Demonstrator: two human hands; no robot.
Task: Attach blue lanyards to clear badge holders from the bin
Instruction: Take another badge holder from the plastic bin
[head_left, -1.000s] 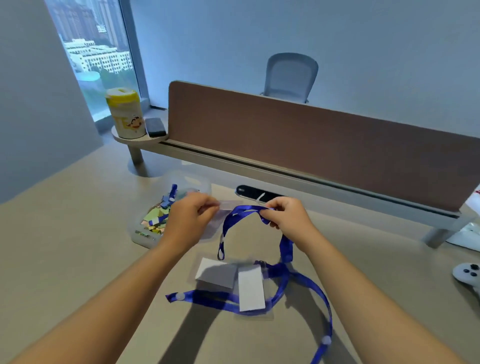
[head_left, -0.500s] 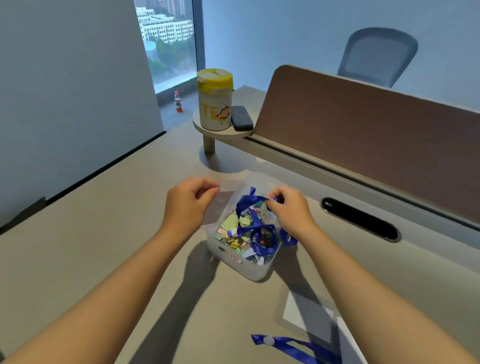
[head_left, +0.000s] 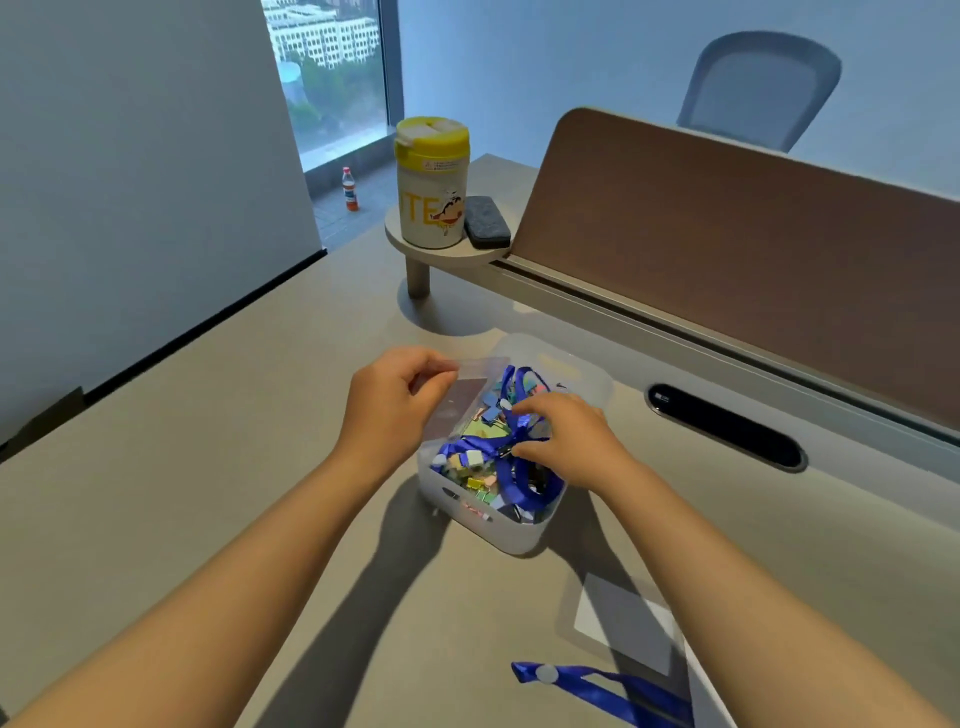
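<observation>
A translucent white bin (head_left: 511, 538) stands on the desk, filled with coloured clips and blue lanyards (head_left: 511, 470). My left hand (head_left: 395, 405) pinches a clear badge holder (head_left: 460, 400) by its top edge over the bin's left side. My right hand (head_left: 569, 439) reaches down into the bin with its fingers on a blue lanyard. Near the desk's front, a clear badge holder with a white insert (head_left: 626, 626) lies flat, and another blue lanyard (head_left: 597, 693) lies beside it, partly under my right forearm.
A yellow-lidded canister (head_left: 431, 182) and a dark eraser (head_left: 485, 221) sit on a small round shelf at the back. A brown divider panel (head_left: 753, 249) runs along the desk's far edge, with a black oval cable slot (head_left: 724, 426) before it.
The view turned left to the bin. Both hands moved from above the desk to over the bin. My right hand has lowered the lanyard into the bin; my left still holds the holder.
</observation>
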